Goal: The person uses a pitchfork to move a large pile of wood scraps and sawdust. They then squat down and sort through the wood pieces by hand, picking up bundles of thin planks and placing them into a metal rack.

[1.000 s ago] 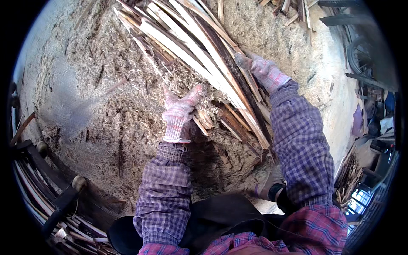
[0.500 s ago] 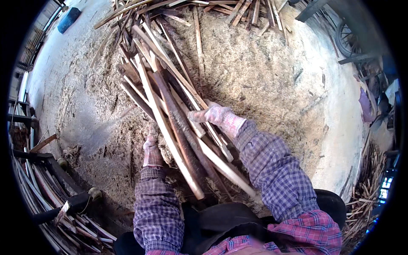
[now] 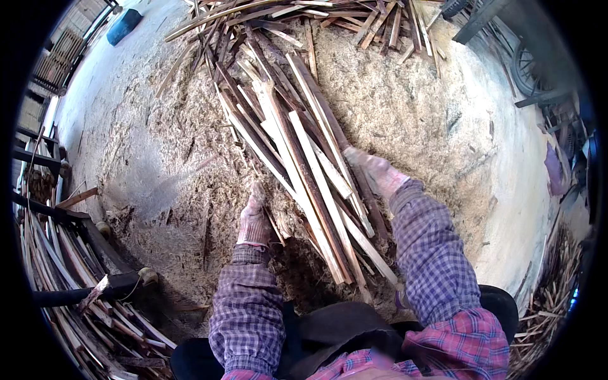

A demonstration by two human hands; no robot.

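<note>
A loose bundle of long, narrow wooden strips (image 3: pixel 310 168) lies slantwise in front of me, some pale and freshly cut, some edged with dark bark. At its left side is my left hand (image 3: pixel 253 218) in a dirty knitted glove, fingers stretched forward and apart from the main strips. My right hand (image 3: pixel 378 172), gloved too, rests against a dark strip on the bundle's right edge, its fingers extended along the side rather than wrapped over the top. The undersides of both hands are hidden. Checked sleeves cover both forearms.
Sawdust (image 3: pixel 405 107) covers the floor. A larger strip pile (image 3: pixel 266 12) lies at the far side. On the left, a dark metal rack (image 3: pixel 82 294) holds more strips; another pile (image 3: pixel 544 310) is at right. A blue container (image 3: pixel 124 26) and a spoked wheel (image 3: pixel 529 66) stand farther off.
My right hand has come off the bundle's top to its right edge. The strips have settled and lie closer together. The left hand now points forward beside them. The view has shifted slightly.
</note>
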